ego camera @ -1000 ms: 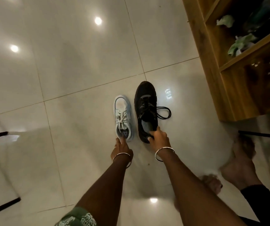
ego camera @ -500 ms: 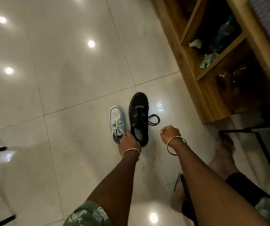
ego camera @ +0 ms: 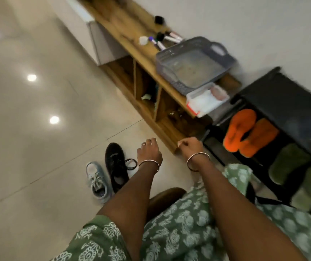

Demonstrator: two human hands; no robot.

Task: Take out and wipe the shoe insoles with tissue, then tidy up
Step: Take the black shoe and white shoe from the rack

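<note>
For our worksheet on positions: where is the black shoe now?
In the head view, the black shoe lies on the floor, left of centre, between the white shoe and the left hand.

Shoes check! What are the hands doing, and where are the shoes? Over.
Left hand open, empty. Right hand curled, nothing seen in it, near wooden shelf. Black shoe and white shoe side by side on floor, untouched.

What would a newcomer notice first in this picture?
Probably the bright orange slippers on the black rack at the right. Next come two shoes side by side on the pale floor: a black shoe and a smaller light shoe. The left hand and right hand hang just to their right.
</note>
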